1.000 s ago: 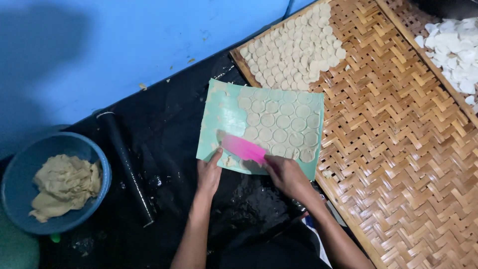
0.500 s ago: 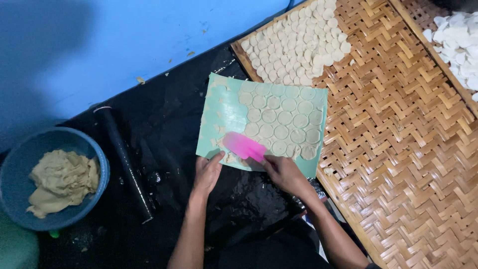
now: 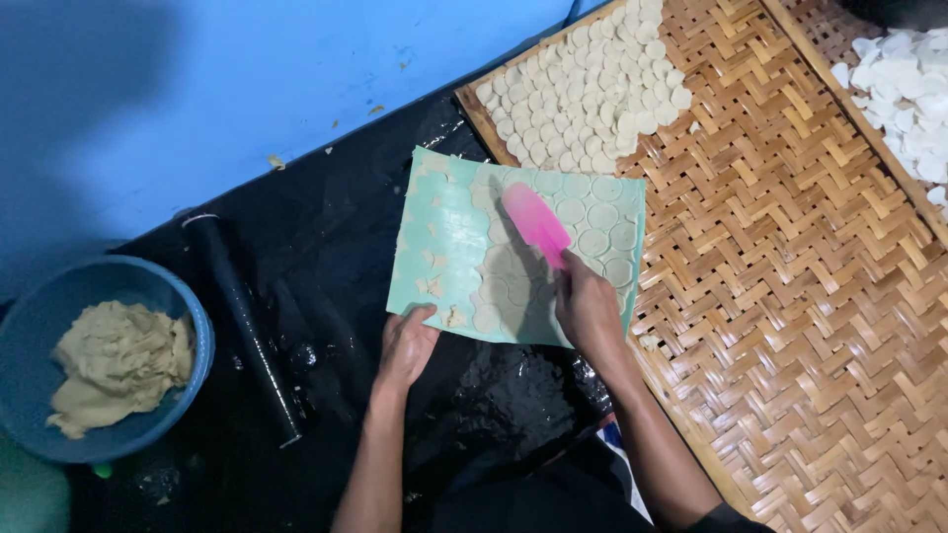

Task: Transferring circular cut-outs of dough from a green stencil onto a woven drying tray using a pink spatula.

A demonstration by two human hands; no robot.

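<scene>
A pale green mat (image 3: 444,232) lies on black plastic sheeting, covered with thin dough cut into round discs (image 3: 597,217). My right hand (image 3: 588,306) grips a pink scraper (image 3: 535,222), whose blade rests flat on the dough near the mat's middle. My left hand (image 3: 407,343) presses the mat's near left edge with its fingertips. The left strip of the mat shows bare green with a few dough scraps.
A woven bamboo tray (image 3: 790,296) at the right carries several cut discs (image 3: 583,89) at its far end. A second tray (image 3: 904,69) holds white pieces. A black rolling pin (image 3: 242,316) and a blue bowl (image 3: 193,345) of dough (image 3: 114,360) sit at the left.
The pink scraper has moved from the mat's near edge up toward its middle, with my right hand following. My left hand stays on the mat's edge.
</scene>
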